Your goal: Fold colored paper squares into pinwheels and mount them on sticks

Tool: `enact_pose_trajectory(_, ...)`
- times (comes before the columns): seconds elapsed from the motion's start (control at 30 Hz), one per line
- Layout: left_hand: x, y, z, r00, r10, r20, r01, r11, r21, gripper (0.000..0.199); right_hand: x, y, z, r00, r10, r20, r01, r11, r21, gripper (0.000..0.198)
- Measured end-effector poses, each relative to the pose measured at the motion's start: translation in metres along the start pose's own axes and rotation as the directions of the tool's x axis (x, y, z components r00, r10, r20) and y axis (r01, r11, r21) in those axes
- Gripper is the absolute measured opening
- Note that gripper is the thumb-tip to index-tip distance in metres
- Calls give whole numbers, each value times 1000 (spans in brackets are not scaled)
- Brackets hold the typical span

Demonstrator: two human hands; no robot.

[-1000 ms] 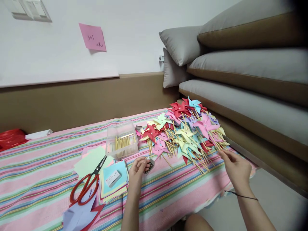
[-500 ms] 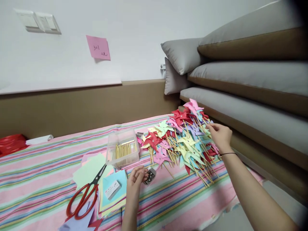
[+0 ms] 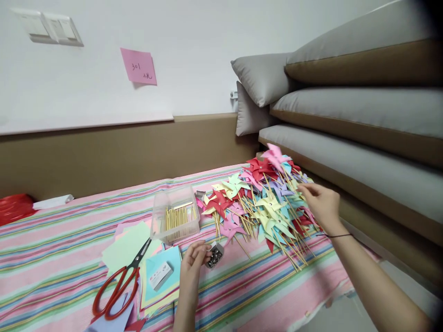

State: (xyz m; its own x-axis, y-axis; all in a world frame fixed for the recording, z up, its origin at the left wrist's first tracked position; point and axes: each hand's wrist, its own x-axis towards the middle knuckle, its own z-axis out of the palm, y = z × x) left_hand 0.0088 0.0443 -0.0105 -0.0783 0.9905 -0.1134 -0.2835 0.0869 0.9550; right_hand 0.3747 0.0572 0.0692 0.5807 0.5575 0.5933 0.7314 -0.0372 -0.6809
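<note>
A heap of paper pinwheels (image 3: 263, 198) on thin wooden sticks covers the right part of the striped cloth (image 3: 69, 240). My right hand (image 3: 320, 203) hovers at the heap's right side, fingers loosely apart, touching or just above the sticks; nothing is clearly held. A pink pinwheel (image 3: 275, 154) sits on top at the heap's far end. My left hand (image 3: 195, 260) rests on the cloth with its fingers curled on a small box of metal pins (image 3: 215, 256).
A clear plastic box of wooden sticks (image 3: 176, 214) stands left of the heap. Red-handled scissors (image 3: 119, 283) lie on coloured paper squares (image 3: 152, 272) with a small white card. Grey cushions (image 3: 346, 106) stack at the right; a wall runs behind.
My right hand went from the heap's near edge up to its far right side, then drew back slightly. A pink pinwheel now sits on the far end. My left hand stayed by the pin box.
</note>
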Motion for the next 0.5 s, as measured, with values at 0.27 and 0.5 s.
enact_pose_trajectory(0.27, 0, -2, -2, 1000, -3, -6, 3, 1000, -28, 42, -63, -58, 69, 964, -121, 237, 133, 990, -35, 33)
enact_pose_trajectory(0.5, 1, -2, -4, 1000, -17, -10, 17, 999, -48, 43, -67, -57, 94, 970, -57, 235, 87, 989, -119, 37)
